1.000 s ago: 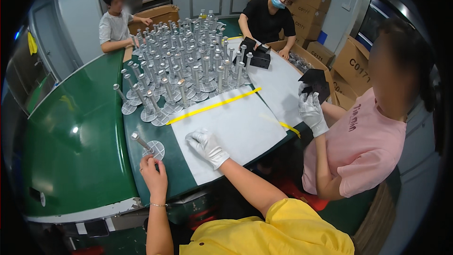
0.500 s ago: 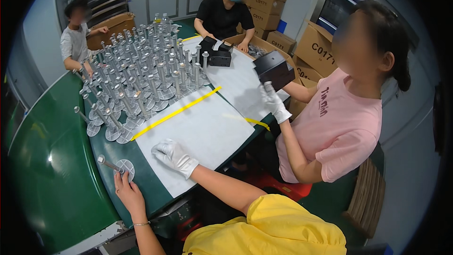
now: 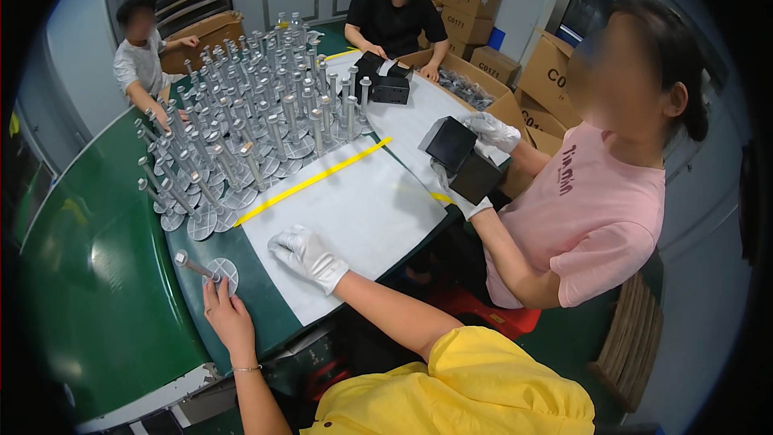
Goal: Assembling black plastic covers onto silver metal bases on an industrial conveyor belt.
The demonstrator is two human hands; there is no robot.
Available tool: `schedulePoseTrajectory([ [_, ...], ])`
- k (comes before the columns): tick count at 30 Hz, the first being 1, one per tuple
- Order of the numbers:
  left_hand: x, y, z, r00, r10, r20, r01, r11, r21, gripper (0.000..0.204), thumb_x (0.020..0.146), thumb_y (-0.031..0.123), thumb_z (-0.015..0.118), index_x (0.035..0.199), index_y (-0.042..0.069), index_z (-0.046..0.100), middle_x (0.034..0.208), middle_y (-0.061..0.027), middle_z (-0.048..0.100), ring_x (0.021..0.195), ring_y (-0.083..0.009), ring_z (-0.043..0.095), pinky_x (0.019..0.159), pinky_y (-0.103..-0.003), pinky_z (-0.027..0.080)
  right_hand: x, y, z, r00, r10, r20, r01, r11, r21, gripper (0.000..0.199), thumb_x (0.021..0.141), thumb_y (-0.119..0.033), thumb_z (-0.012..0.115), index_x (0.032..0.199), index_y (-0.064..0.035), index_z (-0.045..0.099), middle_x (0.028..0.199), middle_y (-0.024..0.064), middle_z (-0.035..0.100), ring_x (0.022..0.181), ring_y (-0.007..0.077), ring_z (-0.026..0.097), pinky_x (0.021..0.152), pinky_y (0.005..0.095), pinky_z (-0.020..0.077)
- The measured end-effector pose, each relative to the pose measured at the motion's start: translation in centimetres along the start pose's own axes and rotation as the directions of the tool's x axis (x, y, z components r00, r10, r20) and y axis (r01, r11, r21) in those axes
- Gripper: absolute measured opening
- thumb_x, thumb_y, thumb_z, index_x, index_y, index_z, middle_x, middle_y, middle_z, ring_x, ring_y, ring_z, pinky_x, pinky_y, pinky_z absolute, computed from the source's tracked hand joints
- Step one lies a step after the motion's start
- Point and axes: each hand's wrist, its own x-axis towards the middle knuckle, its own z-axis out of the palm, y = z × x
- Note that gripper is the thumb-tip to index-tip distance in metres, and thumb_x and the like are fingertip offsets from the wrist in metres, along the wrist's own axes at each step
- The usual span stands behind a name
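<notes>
My bare left hand [image 3: 229,321] is at the left edge of the table, its fingertips on a grey plastic post with a round ribbed base [image 3: 226,267]. The post's stem leans to the left, with its capped end raised. My right hand [image 3: 307,257], in a white glove, rests on a white sheet [image 3: 346,201] with its fingers curled closed. What lies inside those fingers, if anything, is hidden. Beyond my hands, many more grey posts [image 3: 241,125] stand upright on their round bases, packed close together.
Yellow tape [image 3: 314,181] crosses the sheet's far edge. At my right, a co-worker in pink holds a black box-shaped part [image 3: 463,157] in gloved hands. Other black parts [image 3: 390,87] lie beside a co-worker in black. Another person sits far left. Cartons [image 3: 471,0] are stacked behind.
The co-worker in pink has lowered and turned the black part, and now has both hands on it. My view has shifted slightly; my hands stay about where they were.
</notes>
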Motion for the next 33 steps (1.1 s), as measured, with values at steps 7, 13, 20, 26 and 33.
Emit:
schedulePoseTrajectory([
  [7, -0.06, -0.20, 0.19, 1.000, 0.005, -0.002, -0.005, 1.000, 0.007, 0.039, 0.094, 0.004, 0.058, 0.132, 0.002, 0.064, 0.147, -0.0227, 0.054, 0.142, -0.0390, 0.045, 0.112, -0.049, 0.036, -0.10, -0.16, -0.19, 0.998, -0.068, -0.002, 0.068, 0.998, -0.002, 0.007, 0.084, -0.012, 0.074, 0.090, -0.0084, 0.072, 0.086, 0.0090, 0.072, 0.079, 0.0298, 0.066, 0.078, 0.0391, 0.0522],
  [13, -0.05, -0.84, 0.58, 0.999, 0.029, -0.031, -0.029, 0.999, 0.015, 0.039, 0.093, 0.005, 0.059, 0.132, 0.004, 0.064, 0.147, -0.0216, 0.054, 0.141, -0.0391, 0.045, 0.111, -0.049, 0.037, 0.10, -0.37, -0.14, 0.998, -0.055, 0.000, 0.055, 0.998, -0.011, 0.007, 0.085, -0.013, 0.074, 0.090, -0.0085, 0.072, 0.086, 0.0071, 0.073, 0.079, 0.0298, 0.067, 0.079, 0.0400, 0.0524],
  [20, -0.02, -0.61, 0.57, 1.000, 0.012, -0.023, -0.012, 1.000, 0.006, 0.040, 0.092, 0.003, 0.060, 0.132, 0.004, 0.064, 0.146, -0.0216, 0.054, 0.141, -0.0392, 0.046, 0.111, -0.049, 0.037, 0.06, -0.48, -0.34, 0.998, -0.058, 0.014, 0.058, 0.998, 0.014, 0.008, 0.085, -0.014, 0.072, 0.090, -0.0083, 0.071, 0.086, 0.0104, 0.071, 0.081, 0.0331, 0.066, 0.078, 0.0425, 0.0522],
  [26, -0.11, -0.21, 0.42, 1.000, 0.002, -0.024, -0.002, 1.000, -0.002, 0.040, 0.092, 0.003, 0.060, 0.132, 0.003, 0.064, 0.146, -0.0219, 0.054, 0.141, -0.0392, 0.046, 0.111, -0.049, 0.037, -0.11, -0.38, -0.35, 0.998, -0.056, 0.024, 0.057, 0.998, -0.018, 0.008, 0.085, -0.015, 0.073, 0.090, -0.0085, 0.072, 0.087, 0.0102, 0.072, 0.081, 0.0332, 0.066, 0.078, 0.0423, 0.0533],
  [33, -0.13, -0.09, 0.14, 1.000, -0.005, -0.003, 0.005, 1.000, 0.005, 0.041, 0.092, 0.003, 0.060, 0.133, 0.003, 0.063, 0.147, -0.0214, 0.054, 0.141, -0.0385, 0.045, 0.111, -0.049, 0.037, -0.21, -0.38, -0.28, 0.999, -0.050, 0.002, 0.050, 0.999, -0.006, 0.008, 0.083, -0.014, 0.075, 0.088, -0.0085, 0.072, 0.086, 0.0095, 0.073, 0.081, 0.0319, 0.067, 0.077, 0.0414, 0.0544],
])
